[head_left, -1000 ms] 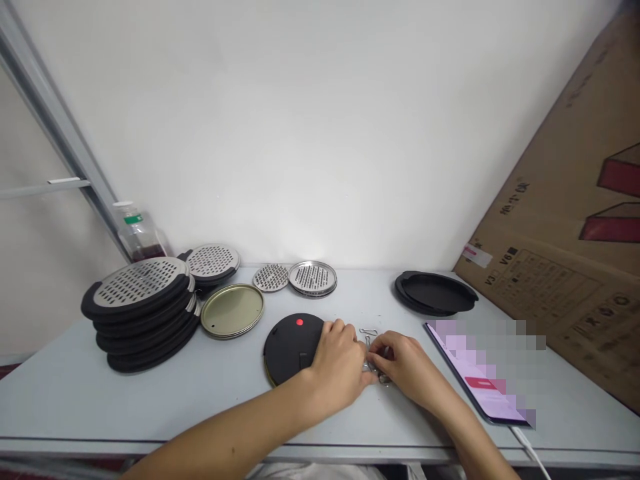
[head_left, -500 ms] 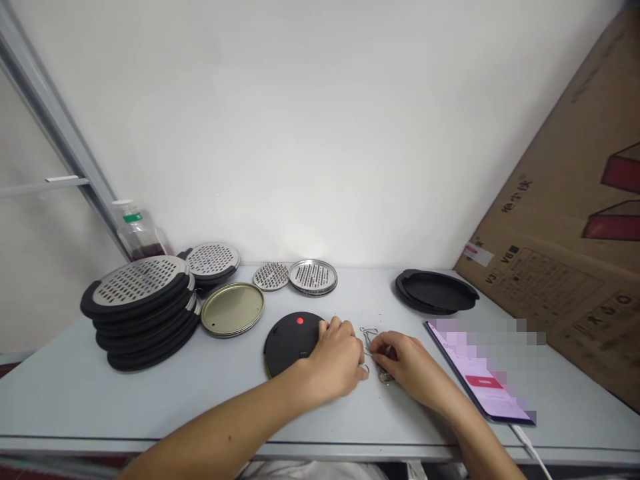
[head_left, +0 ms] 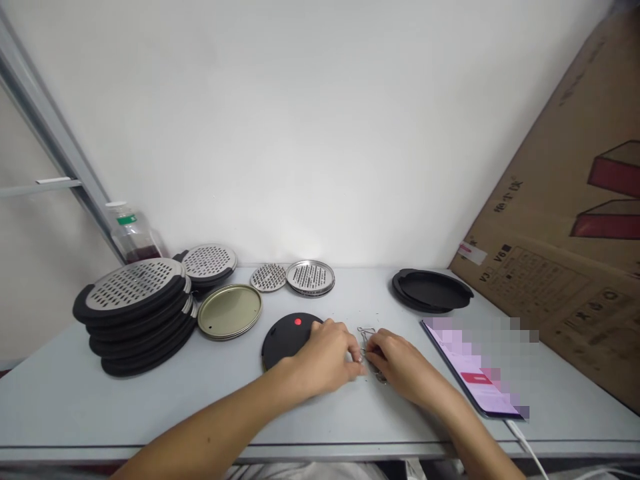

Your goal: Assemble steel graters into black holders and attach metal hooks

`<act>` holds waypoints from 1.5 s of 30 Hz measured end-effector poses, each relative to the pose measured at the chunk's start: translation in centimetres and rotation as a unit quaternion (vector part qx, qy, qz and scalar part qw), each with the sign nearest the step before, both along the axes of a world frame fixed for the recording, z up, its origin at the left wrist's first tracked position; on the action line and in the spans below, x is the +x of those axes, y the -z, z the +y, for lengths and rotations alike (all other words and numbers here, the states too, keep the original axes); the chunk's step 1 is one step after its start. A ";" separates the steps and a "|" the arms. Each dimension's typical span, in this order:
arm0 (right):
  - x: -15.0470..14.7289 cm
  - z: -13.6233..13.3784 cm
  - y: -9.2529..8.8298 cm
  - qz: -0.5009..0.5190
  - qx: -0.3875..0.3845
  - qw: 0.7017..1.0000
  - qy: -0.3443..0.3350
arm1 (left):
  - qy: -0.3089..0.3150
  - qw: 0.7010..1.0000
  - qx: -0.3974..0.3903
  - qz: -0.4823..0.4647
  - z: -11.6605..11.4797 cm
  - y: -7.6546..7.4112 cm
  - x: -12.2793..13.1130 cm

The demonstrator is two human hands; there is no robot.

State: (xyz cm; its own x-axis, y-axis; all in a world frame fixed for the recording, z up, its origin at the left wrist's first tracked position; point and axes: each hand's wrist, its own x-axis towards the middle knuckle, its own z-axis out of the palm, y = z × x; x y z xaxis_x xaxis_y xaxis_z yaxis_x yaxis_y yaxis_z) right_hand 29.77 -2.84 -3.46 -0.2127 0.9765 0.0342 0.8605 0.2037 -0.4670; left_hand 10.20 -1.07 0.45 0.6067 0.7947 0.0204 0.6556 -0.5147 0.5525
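Note:
My left hand (head_left: 333,357) is curled over the right side of a black round disc (head_left: 280,343) with a red dot. Its thumb and index finger come close together in a pinch; what is between them I cannot make out. Just right of it, my right hand (head_left: 395,363) pinches at a small pile of bent metal wire clips (head_left: 367,331) on the table. The fingers cover much of the pile. The two hands' fingertips are close but apart.
Black-rimmed grater discs (head_left: 137,287) are stacked at left, beside gold lids (head_left: 230,312). Small perforated metal discs (head_left: 310,277) lie by the wall. Black trays (head_left: 433,291), a phone (head_left: 475,373) with a white cable and a large carton (head_left: 560,267) are on the right. A bottle (head_left: 133,233) stands behind the stack.
The wire loop seen at my left fingertips is out of sight now. My left hand has shifted slightly left, and my right fingers have closed in over the wire clips. The view has shifted slightly.

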 end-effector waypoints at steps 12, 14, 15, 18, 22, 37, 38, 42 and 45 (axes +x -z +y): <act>-1.1 -0.9 -1.0 0.025 0.050 0.998 -0.038 | -0.149 0.971 -0.050 -0.179 0.5 1.3 -9.7; -2.7 -1.0 -2.0 0.029 0.069 0.995 -0.072 | -0.130 0.976 -0.005 -0.177 0.1 1.8 -9.9; -3.7 -1.0 -2.3 0.019 0.074 0.993 -0.087 | -0.120 0.977 0.011 -0.176 -0.1 2.0 -10.0; -6.8 -0.6 -2.7 -0.023 0.110 0.984 -0.138 | -0.101 0.979 0.045 -0.171 -0.3 2.4 -10.2; -8.8 0.0 -1.5 -0.020 0.136 0.974 -0.179 | -0.087 0.979 0.094 -0.156 -0.7 2.8 -10.8; -7.2 -0.1 -0.1 0.097 0.125 0.972 -0.171 | -0.054 0.976 0.156 -0.140 -1.2 3.1 -11.0; -7.4 -0.1 -0.1 0.096 0.131 0.972 -0.169 | -0.059 0.975 0.163 -0.139 -1.2 3.1 -11.0; -8.1 -0.5 -0.2 0.099 0.141 0.971 -0.166 | -0.088 0.971 0.187 -0.120 -1.0 3.4 -10.9; -8.2 -0.6 -0.1 0.100 0.147 0.972 -0.155 | -0.093 0.971 0.188 -0.112 -0.9 3.6 -11.1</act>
